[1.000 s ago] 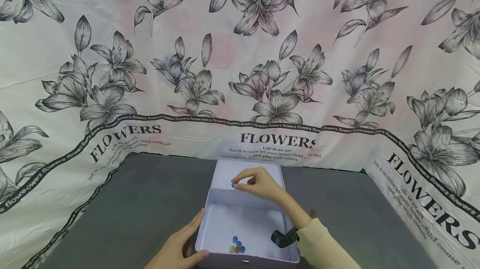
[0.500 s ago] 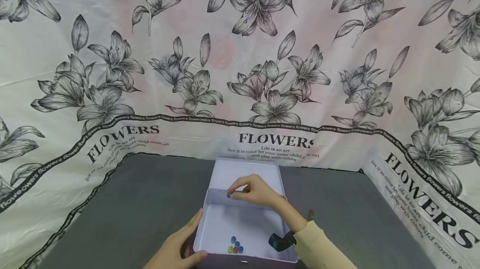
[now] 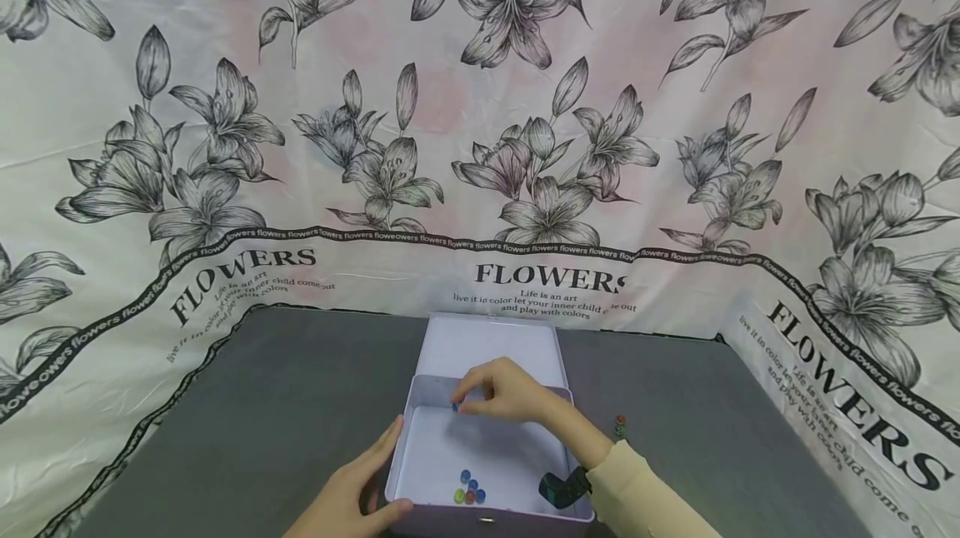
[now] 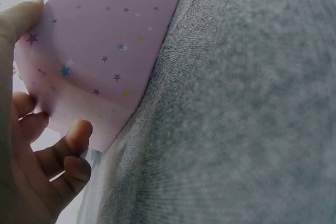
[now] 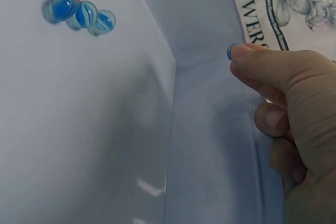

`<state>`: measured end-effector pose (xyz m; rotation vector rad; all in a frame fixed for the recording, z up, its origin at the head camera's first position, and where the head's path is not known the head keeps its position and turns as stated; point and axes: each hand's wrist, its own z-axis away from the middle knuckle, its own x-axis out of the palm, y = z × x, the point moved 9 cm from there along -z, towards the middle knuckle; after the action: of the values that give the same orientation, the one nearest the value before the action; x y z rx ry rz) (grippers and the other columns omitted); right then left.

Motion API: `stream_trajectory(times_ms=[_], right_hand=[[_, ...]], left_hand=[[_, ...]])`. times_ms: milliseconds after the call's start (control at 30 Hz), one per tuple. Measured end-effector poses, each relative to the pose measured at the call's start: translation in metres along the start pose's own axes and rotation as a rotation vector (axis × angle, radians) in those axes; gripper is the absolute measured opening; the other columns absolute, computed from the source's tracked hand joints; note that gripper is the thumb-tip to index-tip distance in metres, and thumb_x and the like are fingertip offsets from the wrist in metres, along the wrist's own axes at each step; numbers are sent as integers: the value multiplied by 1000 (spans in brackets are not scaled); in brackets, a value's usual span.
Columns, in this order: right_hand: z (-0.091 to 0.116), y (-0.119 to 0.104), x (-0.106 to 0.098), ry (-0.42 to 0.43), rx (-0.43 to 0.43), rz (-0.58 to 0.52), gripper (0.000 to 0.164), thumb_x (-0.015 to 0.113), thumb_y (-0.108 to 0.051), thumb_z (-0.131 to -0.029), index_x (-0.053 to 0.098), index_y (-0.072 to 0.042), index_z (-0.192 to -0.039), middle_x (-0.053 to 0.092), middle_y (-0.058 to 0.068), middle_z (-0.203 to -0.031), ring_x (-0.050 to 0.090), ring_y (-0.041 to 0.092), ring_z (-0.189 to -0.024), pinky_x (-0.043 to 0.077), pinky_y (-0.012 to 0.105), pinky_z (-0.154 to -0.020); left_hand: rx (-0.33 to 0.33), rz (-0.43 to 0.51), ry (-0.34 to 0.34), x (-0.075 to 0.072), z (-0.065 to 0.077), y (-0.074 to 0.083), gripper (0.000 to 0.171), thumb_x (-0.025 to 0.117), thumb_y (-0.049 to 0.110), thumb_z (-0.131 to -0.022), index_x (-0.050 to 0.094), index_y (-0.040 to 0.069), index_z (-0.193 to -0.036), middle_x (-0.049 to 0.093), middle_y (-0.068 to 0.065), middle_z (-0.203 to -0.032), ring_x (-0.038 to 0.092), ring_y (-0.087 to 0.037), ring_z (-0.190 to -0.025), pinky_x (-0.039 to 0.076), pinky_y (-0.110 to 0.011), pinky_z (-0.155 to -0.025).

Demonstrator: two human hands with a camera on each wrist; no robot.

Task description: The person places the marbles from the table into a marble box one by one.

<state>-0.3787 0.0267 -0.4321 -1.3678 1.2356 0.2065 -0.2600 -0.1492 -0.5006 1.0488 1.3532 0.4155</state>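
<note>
A lilac box with a pale inside stands with its lid folded back. My right hand pinches a blue glass marble between thumb and forefinger, inside the box by its far wall. Several marbles, blue, red-orange and yellow-green, lie in a cluster on the box floor near the front. With my left hand I hold the box's front left corner, thumb in front and fingers along the side. In the left wrist view, the box's outer wall shows printed stars, and some of the fingers curl beside it.
A dark grey tabletop surrounds the box. Behind and at both sides hangs a white cloth printed with flowers. A small red and green thing shows beside the right sleeve. A black device is strapped to the right wrist.
My right hand has come down with the marble from in front of the lid into the box by its far wall. The left hand keeps its hold on the corner.
</note>
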Motion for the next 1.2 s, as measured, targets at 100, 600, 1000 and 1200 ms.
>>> stream_trajectory(times_ms=[100, 600, 1000, 1200], right_hand=[[0, 0, 0, 7, 0, 2, 14, 82, -10, -93, 83, -5, -106, 81, 3, -106, 38, -7, -52, 37, 15, -50], [3, 1, -14, 72, 28, -175, 22, 80, -9, -95, 79, 0, -115, 79, 11, -112, 36, -1, -51, 37, 19, -51], [37, 7, -66, 231, 172, -157, 21, 79, -13, -98, 80, -5, -117, 78, 10, -121, 56, 5, -61, 43, 22, -56], [75, 17, -96, 336, 229, -125, 20, 77, -14, -99, 81, -15, -118, 77, 12, -118, 47, 6, -54, 41, 24, -52]], left_hand=[[-15, 9, -13, 1, 0, 0, 94, 77, 41, -98, 25, 8, -169, 34, -24, -168, 44, 1, -62, 46, -22, -55], [-24, 32, -27, 2, -3, -4, 92, 76, 40, -99, 25, 9, -169, 31, -24, -170, 46, 0, -62, 47, -23, -56], [-41, 32, -30, 2, -5, -6, 93, 76, 42, -99, 25, 11, -169, 26, -21, -172, 44, 0, -63, 47, -23, -56], [-43, 43, -35, 2, -4, -5, 93, 76, 41, -99, 24, 11, -169, 24, -21, -173, 45, 0, -66, 46, -23, -56]])
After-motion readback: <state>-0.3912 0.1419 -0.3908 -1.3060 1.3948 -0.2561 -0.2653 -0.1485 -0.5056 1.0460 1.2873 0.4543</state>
